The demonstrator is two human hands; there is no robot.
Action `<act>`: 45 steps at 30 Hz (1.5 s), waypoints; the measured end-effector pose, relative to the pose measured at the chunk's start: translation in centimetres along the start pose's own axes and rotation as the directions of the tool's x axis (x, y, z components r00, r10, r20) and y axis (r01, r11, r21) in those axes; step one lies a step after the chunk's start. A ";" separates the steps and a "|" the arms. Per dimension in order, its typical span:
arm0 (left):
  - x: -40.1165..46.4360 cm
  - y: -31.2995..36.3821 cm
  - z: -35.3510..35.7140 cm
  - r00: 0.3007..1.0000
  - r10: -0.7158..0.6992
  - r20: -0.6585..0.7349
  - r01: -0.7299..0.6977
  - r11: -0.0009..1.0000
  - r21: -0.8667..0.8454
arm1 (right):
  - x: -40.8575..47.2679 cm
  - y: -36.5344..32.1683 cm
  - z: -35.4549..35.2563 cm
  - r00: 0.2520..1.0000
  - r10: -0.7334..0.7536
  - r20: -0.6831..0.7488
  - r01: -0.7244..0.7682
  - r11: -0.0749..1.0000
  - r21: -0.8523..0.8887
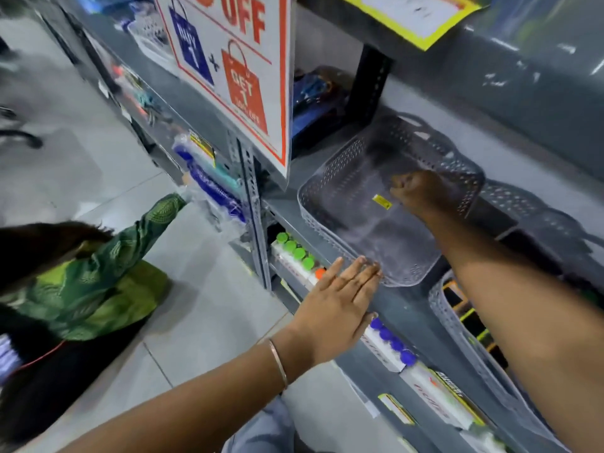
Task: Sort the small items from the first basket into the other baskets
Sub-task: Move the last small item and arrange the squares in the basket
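A grey perforated basket (330, 178) stands on a metal shelf, empty but for a small yellow sticker (381, 201) on its floor. My right hand (421, 191) is inside it with the fingers curled; whether they hold anything is hidden. My left hand (340, 299) lies flat with fingers apart, fingertips touching the basket's near rim. A second grey basket (457, 325) at the lower right holds several dark items with yellow and orange edges. Further grey baskets (523, 204) sit behind my right arm.
A hanging sale sign (235, 67) overlaps the shelf's left part. Below the shelf lie rows of tubes with green caps (295, 250) and blue caps (392, 341). A person in a green patterned garment (108, 273) reaches toward the rack on the left. Tiled floor lies beneath.
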State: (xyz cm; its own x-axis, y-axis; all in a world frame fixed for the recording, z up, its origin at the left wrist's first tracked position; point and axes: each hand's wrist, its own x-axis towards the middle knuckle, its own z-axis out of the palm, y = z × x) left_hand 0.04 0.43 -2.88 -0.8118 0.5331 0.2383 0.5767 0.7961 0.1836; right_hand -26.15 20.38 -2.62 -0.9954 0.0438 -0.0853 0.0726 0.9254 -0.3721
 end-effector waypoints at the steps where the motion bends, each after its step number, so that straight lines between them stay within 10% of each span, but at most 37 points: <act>1: 0.0 0.1 0.0 1.000 -0.006 -0.001 0.006 1.000 -0.003 | -0.3 -0.3 -0.1 0.999 0.017 -0.028 -0.017 1.000 0.011; 18: 0.8 2.4 -1.0 0.995 -0.085 0.052 0.083 0.996 0.024 | -15.3 5.0 -10.7 0.980 0.026 -0.196 0.031 0.958 0.286; 26: 3.0 8.1 -0.3 0.999 0.033 0.028 -0.032 0.999 -0.025 | -30.0 17.0 -12.4 0.958 0.287 -0.031 -0.284 0.957 0.065; 45: 4.8 11.8 0.8 0.975 0.165 0.150 -0.157 0.985 -0.068 | -33.0 15.5 -9.7 0.933 0.349 0.086 -0.303 0.892 -0.336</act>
State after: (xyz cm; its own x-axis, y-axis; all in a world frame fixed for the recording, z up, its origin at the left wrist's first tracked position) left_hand 2.91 12.62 -0.31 -0.7098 0.6942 0.1193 0.7015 0.6816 0.2081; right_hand 7.26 36.89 3.41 -0.8981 0.3317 -0.2888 0.3452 0.9385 0.0043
